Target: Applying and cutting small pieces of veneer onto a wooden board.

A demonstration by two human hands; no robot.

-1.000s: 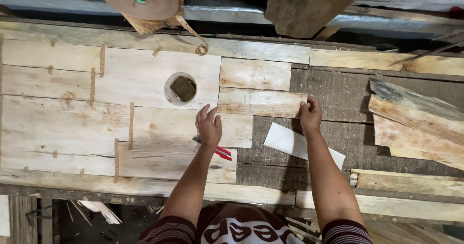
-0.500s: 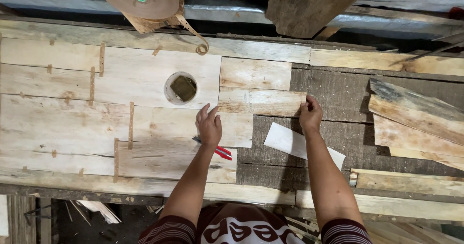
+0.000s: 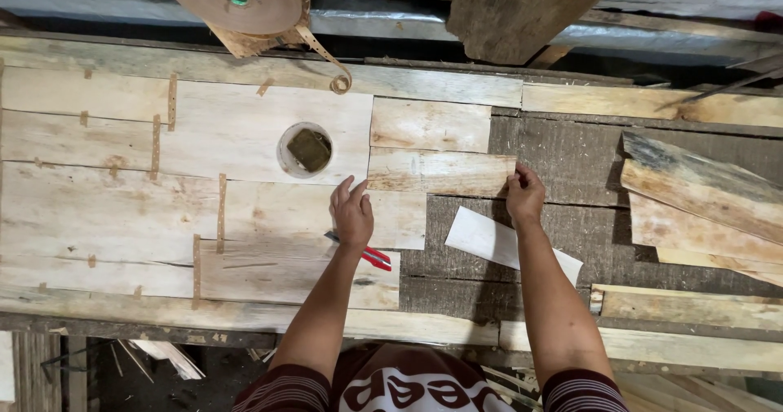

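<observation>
My left hand (image 3: 352,212) lies flat, fingers apart, on a pale veneer sheet (image 3: 326,216) in the middle of the workbench. A red-handled cutter (image 3: 367,254) lies just under its wrist. My right hand (image 3: 524,196) pinches the right end of a short veneer strip (image 3: 440,172) that lies below another short strip (image 3: 430,124). A small white bowl (image 3: 304,150) with a dark sponge in it stands just beyond my left hand.
A large roll of brown paper tape (image 3: 236,0) hangs at the top, its tail curling onto the bench. A white veneer piece (image 3: 489,241) lies under my right forearm. Loose veneer strips (image 3: 701,200) are stacked at the right. The bench's front edge (image 3: 408,326) is near my body.
</observation>
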